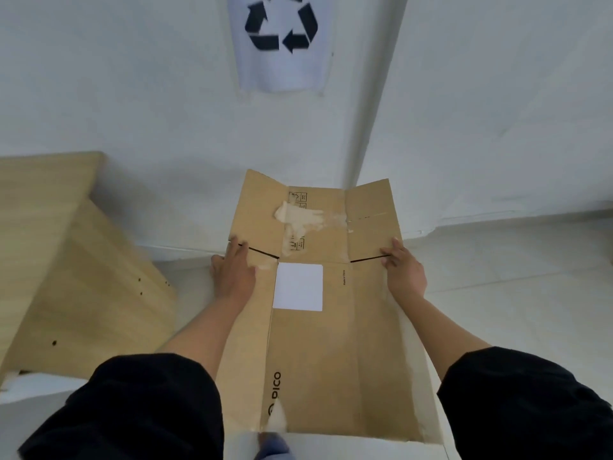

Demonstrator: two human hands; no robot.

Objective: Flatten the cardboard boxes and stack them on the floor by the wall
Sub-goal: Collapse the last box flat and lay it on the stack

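You had one cardboard box [331, 343] already flattened, held over the floor [497, 277] below the recycling sign [282, 38] (stacking not yet done). Your left hand [234, 275] and right hand [404, 268] each gripped a side edge. Beneath its white label [298, 287], print read "PICO" and "Made in China".

Flattened brown cardboard box [331, 343], white label (torn tape patches), flaps toward the wall
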